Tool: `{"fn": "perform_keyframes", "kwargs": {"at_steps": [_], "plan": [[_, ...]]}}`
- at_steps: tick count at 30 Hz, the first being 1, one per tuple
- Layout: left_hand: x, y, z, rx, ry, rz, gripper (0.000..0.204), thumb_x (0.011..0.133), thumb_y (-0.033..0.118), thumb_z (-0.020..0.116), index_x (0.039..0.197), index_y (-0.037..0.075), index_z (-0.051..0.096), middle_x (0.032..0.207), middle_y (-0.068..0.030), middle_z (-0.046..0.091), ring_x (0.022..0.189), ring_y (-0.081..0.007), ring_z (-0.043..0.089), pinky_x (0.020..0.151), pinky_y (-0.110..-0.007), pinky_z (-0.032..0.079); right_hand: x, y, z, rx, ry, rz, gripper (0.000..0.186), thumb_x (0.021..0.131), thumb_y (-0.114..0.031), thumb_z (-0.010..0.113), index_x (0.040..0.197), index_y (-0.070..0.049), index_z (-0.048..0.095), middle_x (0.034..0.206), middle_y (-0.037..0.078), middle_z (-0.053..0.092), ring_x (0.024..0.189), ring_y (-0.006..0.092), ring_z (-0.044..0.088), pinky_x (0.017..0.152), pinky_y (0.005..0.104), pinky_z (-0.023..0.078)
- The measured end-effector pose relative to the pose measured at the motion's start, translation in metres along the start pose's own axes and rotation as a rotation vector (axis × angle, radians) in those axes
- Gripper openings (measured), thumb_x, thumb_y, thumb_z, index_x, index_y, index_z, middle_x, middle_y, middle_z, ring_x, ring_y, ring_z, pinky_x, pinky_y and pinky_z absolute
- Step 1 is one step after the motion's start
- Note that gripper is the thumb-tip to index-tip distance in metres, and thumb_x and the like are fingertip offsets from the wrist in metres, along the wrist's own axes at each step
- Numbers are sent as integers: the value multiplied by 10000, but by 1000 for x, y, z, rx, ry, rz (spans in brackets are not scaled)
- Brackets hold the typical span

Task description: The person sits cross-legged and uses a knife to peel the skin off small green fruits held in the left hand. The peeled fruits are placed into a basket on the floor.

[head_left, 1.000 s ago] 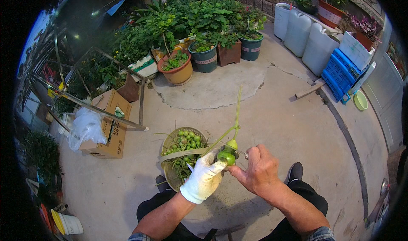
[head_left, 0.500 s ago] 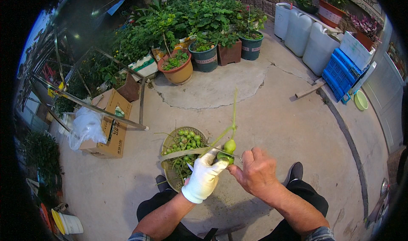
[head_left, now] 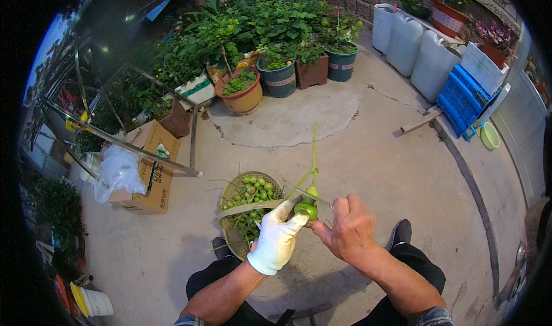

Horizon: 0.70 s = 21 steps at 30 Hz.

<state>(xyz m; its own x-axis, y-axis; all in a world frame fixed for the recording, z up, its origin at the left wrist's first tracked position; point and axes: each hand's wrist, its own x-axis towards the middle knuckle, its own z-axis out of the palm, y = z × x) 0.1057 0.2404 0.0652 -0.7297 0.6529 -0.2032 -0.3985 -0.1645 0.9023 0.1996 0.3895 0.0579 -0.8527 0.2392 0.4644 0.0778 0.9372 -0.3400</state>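
Observation:
A small green bottle gourd (head_left: pixel 306 211), with a narrow upper bulb and a long pale stem pointing up and away, is gripped in my left hand (head_left: pixel 275 235). That hand wears a white glove, and its fingers wrap the gourd's lower bulb. My bare right hand (head_left: pixel 349 228) is closed just to the right, its thumb stretched toward the bottom of the gourd. From its fist a thin metal blade (head_left: pixel 323 203) slants across the gourd's neck; its handle is hidden. Behind the gloved hand stands a basket (head_left: pixel 278 183) with several small green gourds and stems.
Left of the basket, a cardboard box (head_left: pixel 159 189) with plastic bags sits by a metal frame (head_left: pixel 144 146). Potted plants (head_left: pixel 238 98) line the far side. White jugs (head_left: pixel 405 47), a blue crate (head_left: pixel 458 104) and a green bowl (head_left: pixel 489 136) are at right.
The blade has shifted on the gourd's upper part, with more of it showing beside my right hand. The gourd is turned slightly in my left hand, its stem a little further left.

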Motion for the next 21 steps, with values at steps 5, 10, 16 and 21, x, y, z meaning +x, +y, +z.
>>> {"fn": "perform_keyframes", "kwargs": {"at_steps": [5,10,16,21], "plan": [[-1,-3,-4,-68,-6,-54,381,995,80,614,1337,-75,552,1177,-87,654,1071,-151,614,965,-303,478,0,1,0,-2,-78,-11,474,761,-420,850,811,-59,547,785,128,536,640,294,587,449,423,441],[2,-8,-4,-131,-51,38,413,1000,118,627,1364,-49,527,1183,-92,655,1055,-153,616,928,-295,483,-1,0,-3,-40,-25,-24,468,767,-416,847,813,-59,548,774,129,531,647,289,583,453,416,439],[2,-11,-8,-229,-57,-23,407,998,131,631,1353,-41,531,1183,-96,657,1047,-162,623,917,-293,488,1,1,-3,-12,11,-21,478,772,-426,842,805,-55,541,765,123,522,647,285,576,456,411,433],[3,-13,-14,-303,-114,-41,397,1000,74,609,1359,-67,517,1196,-103,648,1080,-170,625,953,-305,491,1,0,-4,-45,-2,-68,498,772,-458,832,799,-57,539,765,122,521,647,283,572,460,402,428]]}}
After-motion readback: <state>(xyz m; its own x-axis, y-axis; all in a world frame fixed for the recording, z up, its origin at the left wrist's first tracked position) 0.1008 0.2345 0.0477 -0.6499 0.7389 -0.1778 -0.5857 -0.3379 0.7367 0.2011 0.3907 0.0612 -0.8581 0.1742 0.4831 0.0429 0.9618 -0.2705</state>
